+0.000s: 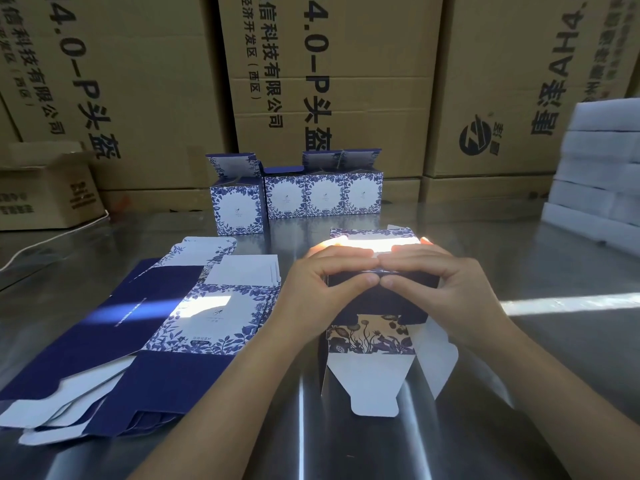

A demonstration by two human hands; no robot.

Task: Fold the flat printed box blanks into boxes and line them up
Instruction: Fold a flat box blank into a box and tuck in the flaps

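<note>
Head view: left hand and right hand both grip half-folded box on metal table. Fingers curled over box top edge, thumbs meeting tip to tip on dark near face. White tabbed flap lies open below thumbs, between wrists. Stack of flat blanks just left of left-hand fingers. Row of finished boxes beyond fingertips, lids up. Brown cartons behind row. White foam blocks far right of right-hand fingers.
</note>
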